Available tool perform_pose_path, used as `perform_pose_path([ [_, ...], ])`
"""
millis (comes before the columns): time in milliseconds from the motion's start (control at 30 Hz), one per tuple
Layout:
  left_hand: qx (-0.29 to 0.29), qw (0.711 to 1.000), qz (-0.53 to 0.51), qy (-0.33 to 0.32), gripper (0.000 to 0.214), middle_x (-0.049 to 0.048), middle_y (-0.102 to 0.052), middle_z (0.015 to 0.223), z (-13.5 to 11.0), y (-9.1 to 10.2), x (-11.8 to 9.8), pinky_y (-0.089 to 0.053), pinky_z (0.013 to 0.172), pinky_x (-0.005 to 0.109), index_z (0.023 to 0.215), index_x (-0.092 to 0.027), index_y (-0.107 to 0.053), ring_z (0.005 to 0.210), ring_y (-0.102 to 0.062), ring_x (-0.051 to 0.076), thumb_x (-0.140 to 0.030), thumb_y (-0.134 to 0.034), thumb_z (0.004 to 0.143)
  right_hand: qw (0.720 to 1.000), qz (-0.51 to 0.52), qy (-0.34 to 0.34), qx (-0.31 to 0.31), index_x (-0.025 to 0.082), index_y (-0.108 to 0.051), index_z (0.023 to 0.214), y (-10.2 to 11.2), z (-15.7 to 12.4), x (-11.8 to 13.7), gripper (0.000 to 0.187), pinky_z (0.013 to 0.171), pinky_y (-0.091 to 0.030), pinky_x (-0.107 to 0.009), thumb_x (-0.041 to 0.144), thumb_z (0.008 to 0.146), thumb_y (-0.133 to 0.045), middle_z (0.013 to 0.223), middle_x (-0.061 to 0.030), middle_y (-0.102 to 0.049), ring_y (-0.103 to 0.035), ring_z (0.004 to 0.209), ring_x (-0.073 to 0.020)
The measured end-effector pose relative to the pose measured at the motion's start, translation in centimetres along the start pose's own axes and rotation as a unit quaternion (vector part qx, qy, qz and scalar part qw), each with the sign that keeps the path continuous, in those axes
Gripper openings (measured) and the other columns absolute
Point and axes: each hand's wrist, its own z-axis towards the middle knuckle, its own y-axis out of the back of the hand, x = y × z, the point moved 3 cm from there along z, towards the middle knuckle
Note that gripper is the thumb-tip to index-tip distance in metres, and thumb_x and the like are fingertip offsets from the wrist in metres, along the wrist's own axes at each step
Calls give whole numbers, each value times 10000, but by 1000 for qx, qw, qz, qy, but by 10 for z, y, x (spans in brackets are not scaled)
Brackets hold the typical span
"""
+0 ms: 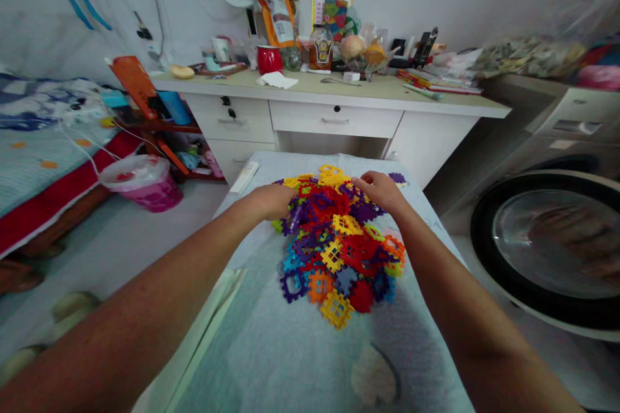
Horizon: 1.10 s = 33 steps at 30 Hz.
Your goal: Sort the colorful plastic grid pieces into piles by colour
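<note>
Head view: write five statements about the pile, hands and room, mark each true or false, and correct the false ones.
1. The left hand and right hand are both at the pile. True.
2. The pile is all one colour. False: it mixes red, yellow, purple, blue and more.
3. The red cup stands on the desk. True.
4. The pile lies on the desk. False: it lies on the cloth.
5. The washer is left of the desk. False: the washer is right of it.

We face smooth plastic pieces (356, 251) on matt cloth (242, 348) — elsewhere, a glossy red mug (269, 60), a shiny glass jar (320, 49), soft-looking matt tissue paper (277, 80) and a metallic-looking washing machine (504, 122).
</note>
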Motion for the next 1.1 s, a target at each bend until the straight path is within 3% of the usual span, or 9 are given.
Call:
perform_pose_path([
  [133, 35, 984, 150, 85, 297, 159, -735, 1074, -2, 14, 12, -509, 818, 387, 1036, -207, -731, 986, -683, 320, -304, -591, 793, 999, -18, -46, 11, 147, -701, 1123, -15, 30, -15, 575, 894, -482, -362, 645, 896, -522, 1161, -172, -711, -661, 1074, -286],
  [333, -152, 976, 22, 152, 644, 166, -613, 1231, 0, -11, 37, -451, 1000, 433, 1208, -199, -656, 1199, -569, 347, -667, -543, 780, 988, 64, -89, 106, 153, -415, 1505, -61, 57, -21, 912, 1080, -406, -461, 693, 797, -615, 1477, -210, -513, -520, 1331, -339],
  [433, -158, 960, -107, 204, 959, 184, -511, 1386, 2, -40, 46, -403, 1063, 516, 1387, -222, -534, 1304, -485, 404, -776, -660, 615, 978, 121, -58, 157, 184, -474, 1466, -75, 56, -12, 872, 1119, -380, -459, 681, 771, -651, 1480, -163, -524, -505, 1345, -338],
  [567, -122, 933, -326, 91, 1073, 147, -466, 1486, 11, -70, 29, -336, 1154, 486, 1459, -254, -448, 1385, -432, 358, -678, -801, 540, 954, 234, -20, 184, 229, -541, 1393, -80, 40, 4, 813, 1120, -396, -433, 620, 711, -750, 1456, -108, -551, -522, 1319, -310],
  [700, -129, 850, -511, 20, 1193, 124, -398, 1567, 11, -75, 3, -302, 1189, 491, 1547, -292, -300, 1415, -417, 330, -576, -866, 536, 891, 391, 3, 231, 254, -524, 1380, -77, 16, 21, 802, 1027, -490, -417, 564, 689, -790, 1353, -75, -614, -607, 1193, -270],
  [800, -101, 766, -635, -7, 1177, 113, -434, 1553, 5, -69, -14, -350, 1163, 501, 1574, -310, -225, 1386, -464, 319, -564, -840, 603, 861, 448, 47, 236, 280, -512, 1376, -72, 3, 34, 788, 964, -521, -420, 541, 690, -797, 1234, -43, -666, -647, 1083, -247],
  [900, -76, 721, -687, -39, 1085, 89, -512, 1498, -2, -58, -24, -364, 1155, 485, 1557, -323, -279, 1359, -499, 306, -538, -822, 643, 882, 418, 139, 166, 249, -590, 1281, -65, -4, 52, 691, 1011, -477, -408, 495, 677, -819, 1195, -37, -666, -616, 1095, -234],
  [1000, -108, 717, -687, -43, 903, 79, -586, 1422, -5, -48, -20, -388, 1135, 463, 1470, -285, -446, 1312, -541, 301, -559, -785, 679, 892, 388, 205, 110, 202, -631, 1203, -60, -8, 73, 565, 1033, -448, -405, 466, 727, -782, 1139, -55, -665, -601, 1075, -223],
  [1100, -176, 752, -635, 1, 707, 92, -667, 1287, -4, -44, -3, -405, 1112, 453, 1248, -205, -641, 1245, -578, 299, -632, -732, 693, 881, 394, 233, 118, 211, -607, 1243, -59, -7, 87, 540, 979, -482, -389, 479, 789, -728, 1096, -53, -666, -615, 1013, -200],
])
